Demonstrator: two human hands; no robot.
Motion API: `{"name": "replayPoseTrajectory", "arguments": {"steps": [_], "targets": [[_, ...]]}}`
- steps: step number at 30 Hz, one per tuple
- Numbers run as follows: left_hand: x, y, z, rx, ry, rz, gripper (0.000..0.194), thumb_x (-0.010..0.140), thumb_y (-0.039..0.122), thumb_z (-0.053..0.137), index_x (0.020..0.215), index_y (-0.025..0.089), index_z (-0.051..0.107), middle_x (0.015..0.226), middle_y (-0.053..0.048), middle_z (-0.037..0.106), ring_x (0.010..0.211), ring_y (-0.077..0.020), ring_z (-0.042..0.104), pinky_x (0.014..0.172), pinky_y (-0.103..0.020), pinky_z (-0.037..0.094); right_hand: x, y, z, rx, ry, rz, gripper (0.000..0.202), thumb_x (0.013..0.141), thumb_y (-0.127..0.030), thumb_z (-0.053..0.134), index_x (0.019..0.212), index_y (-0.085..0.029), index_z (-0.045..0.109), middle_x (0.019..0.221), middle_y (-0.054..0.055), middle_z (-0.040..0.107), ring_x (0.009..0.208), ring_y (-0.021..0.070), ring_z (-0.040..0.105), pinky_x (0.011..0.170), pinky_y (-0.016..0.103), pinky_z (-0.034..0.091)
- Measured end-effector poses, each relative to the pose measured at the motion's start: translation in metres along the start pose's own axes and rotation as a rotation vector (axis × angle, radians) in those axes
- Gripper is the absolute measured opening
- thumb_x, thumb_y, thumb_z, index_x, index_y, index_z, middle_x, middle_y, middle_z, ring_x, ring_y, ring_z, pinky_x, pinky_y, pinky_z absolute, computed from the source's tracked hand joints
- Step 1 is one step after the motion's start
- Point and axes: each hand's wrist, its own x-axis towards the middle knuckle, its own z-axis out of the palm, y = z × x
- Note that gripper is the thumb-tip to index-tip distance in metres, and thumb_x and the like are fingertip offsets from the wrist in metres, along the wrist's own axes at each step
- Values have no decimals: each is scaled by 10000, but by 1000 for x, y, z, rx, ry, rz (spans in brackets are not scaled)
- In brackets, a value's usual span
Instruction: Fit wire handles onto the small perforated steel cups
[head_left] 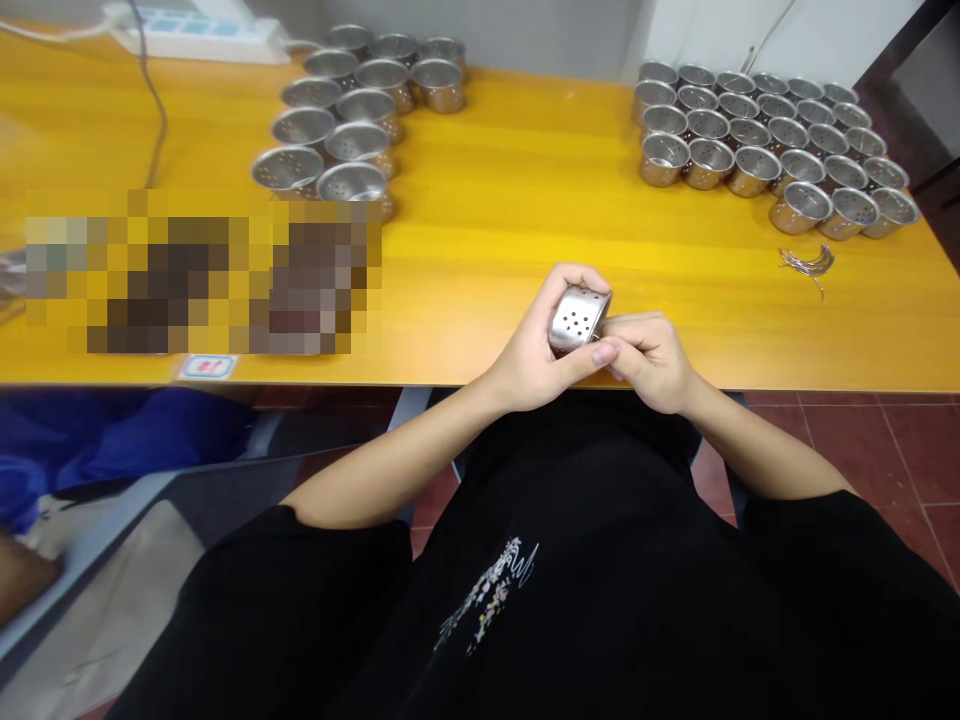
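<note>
A small perforated metal cup (576, 318) is tilted in my left hand (536, 350), whose fingers wrap round its far side while the thumb lies along the near side. My right hand (654, 360) is closed at the cup's right edge, its fingertips meeting my left thumb. A thin bit of metal shows between the fingertips; the rest of it is hidden. To the right on the yellow table (510, 240) lies a small pile of thin bent wires (808, 262).
Rows of perforated metal cups (756, 170) stand at the back right, and another group of cups (356, 145) at the back left. A power strip (202, 35) with cables lies at the far left. A pixelated area covers the left side. Someone's blue clothing (157, 430) shows at lower left.
</note>
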Motion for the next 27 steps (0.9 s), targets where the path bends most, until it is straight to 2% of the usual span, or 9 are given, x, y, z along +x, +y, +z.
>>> {"name": "replayPoseTrajectory", "arguments": {"steps": [3, 6, 11, 14, 18, 21, 23, 27], "targets": [[0, 0, -1, -10, 4, -20, 753, 1060, 809, 990, 1536, 334, 652, 1270, -85, 730, 961, -234, 717, 809, -387, 644, -2, 3, 0, -12, -16, 10, 699, 1342, -543, 725, 760, -228, 501, 672, -52, 471, 575, 100, 404, 577, 300, 322], [0, -2, 0, -26, 29, -28, 742, 1064, 832, 979, 1510, 328, 666, 1239, -80, 732, 942, -233, 714, 802, -390, 643, -4, 4, 1, -23, -19, 20, 677, 1338, -608, 721, 802, -235, 548, 690, -50, 509, 581, 111, 436, 578, 303, 347], [0, -6, 2, -48, 78, 38, 636, 1114, 755, 943, 1523, 329, 708, 1241, -78, 741, 962, -230, 721, 831, -382, 663, -3, 5, 2, -9, -35, -8, 617, 1344, -552, 735, 841, -233, 572, 728, -49, 528, 608, 115, 459, 592, 287, 367], [-2, -9, 2, -34, 97, -11, 684, 1094, 783, 957, 1538, 325, 709, 1253, -83, 747, 950, -228, 720, 832, -382, 669, -3, 6, 2, -16, -32, -5, 633, 1336, -584, 736, 834, -236, 571, 738, -42, 525, 621, 127, 459, 605, 300, 371], [-3, -12, -2, -65, 73, -15, 691, 1081, 733, 1009, 1565, 335, 718, 1254, -73, 736, 922, -209, 707, 795, -350, 649, -6, 8, 3, -4, -11, 11, 658, 1340, -638, 706, 834, -238, 576, 732, -37, 544, 617, 138, 474, 624, 323, 379], [-2, -12, -3, -95, 41, 1, 691, 1082, 668, 1038, 1583, 348, 687, 1342, -87, 782, 1012, -221, 781, 882, -358, 691, -7, 9, 1, -1, -2, 9, 662, 1340, -633, 714, 828, -237, 572, 730, -34, 550, 621, 141, 485, 631, 326, 371], [-3, -11, -3, -104, 20, -32, 714, 1085, 664, 1028, 1598, 352, 641, 1387, -100, 815, 1100, -251, 840, 945, -385, 724, -7, 9, 0, -18, -2, 22, 686, 1335, -671, 703, 818, -242, 564, 726, -30, 547, 624, 149, 488, 635, 333, 372], [-5, -8, -1, -102, 14, -118, 784, 1060, 699, 1020, 1610, 344, 588, 1343, -100, 835, 1088, -263, 872, 903, -387, 737, -7, 9, 0, -35, -12, 16, 691, 1336, -696, 675, 823, -246, 566, 721, -31, 536, 625, 154, 486, 643, 338, 388]]}}
